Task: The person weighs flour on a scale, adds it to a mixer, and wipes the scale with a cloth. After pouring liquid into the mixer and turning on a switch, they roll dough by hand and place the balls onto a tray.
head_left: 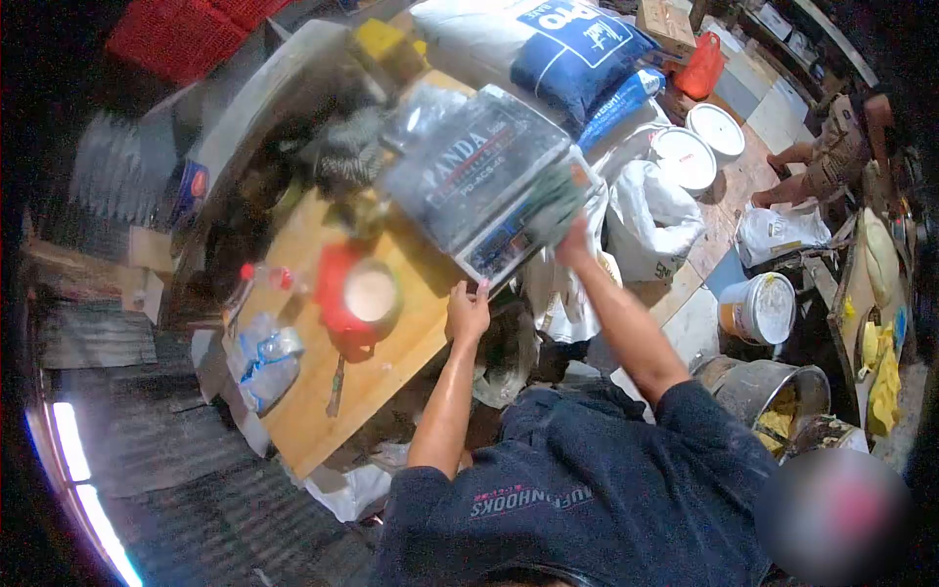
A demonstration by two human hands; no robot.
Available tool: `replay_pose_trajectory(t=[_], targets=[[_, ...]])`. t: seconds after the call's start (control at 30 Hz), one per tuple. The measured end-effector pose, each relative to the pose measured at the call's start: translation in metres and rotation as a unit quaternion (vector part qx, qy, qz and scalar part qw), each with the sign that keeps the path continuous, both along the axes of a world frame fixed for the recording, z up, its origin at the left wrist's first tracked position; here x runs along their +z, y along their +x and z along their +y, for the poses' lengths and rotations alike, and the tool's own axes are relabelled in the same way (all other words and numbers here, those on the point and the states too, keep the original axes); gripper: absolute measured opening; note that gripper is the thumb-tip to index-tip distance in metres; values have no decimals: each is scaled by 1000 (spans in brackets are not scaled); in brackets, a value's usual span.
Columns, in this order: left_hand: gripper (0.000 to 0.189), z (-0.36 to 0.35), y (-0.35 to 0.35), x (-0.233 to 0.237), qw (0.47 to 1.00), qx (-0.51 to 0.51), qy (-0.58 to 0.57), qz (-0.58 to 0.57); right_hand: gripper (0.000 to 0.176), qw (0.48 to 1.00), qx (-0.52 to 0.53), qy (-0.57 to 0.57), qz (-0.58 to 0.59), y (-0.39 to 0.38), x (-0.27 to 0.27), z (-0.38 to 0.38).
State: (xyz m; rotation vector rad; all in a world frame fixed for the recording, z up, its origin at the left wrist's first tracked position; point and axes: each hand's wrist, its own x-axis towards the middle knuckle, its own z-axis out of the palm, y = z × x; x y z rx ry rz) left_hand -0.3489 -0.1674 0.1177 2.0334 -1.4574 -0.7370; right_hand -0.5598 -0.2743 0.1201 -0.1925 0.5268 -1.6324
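Observation:
A digital weighing scale (489,166) with "PANDA" lettering on its flat metal pan sits tilted in view on a yellow wooden table (323,445). My left hand (469,312) grips the scale's near corner, with the thumb along its front edge. Over the display panel, my right hand (573,247) holds a greenish-grey cloth (556,207), which touches the front of the scale. That hand and the cloth are smeared by motion, and part of the panel is hidden under the cloth.
On the table stand a red pitcher (333,293) with pale contents, a clear plastic bag (264,367) and a knife-like tool (335,388). Large sacks (548,49) lie beyond the scale. White buckets (758,308) stand at right, near another person's legs (822,157).

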Motion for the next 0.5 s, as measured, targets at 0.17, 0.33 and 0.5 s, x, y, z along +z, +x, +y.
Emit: replay_pose_trajectory(t=[0.17,0.33,0.5], targets=[[63,-8,14,-12,995,-50,84,11,54,608,-135,29,782,-74,9,-21],[63,-11,9,-6,993,-51,86,56,55,602,-85,-227,761,16,10,40],[69,-13,9,-19,996,-22,72,47,37,588,-209,-207,753,-34,3,-1]])
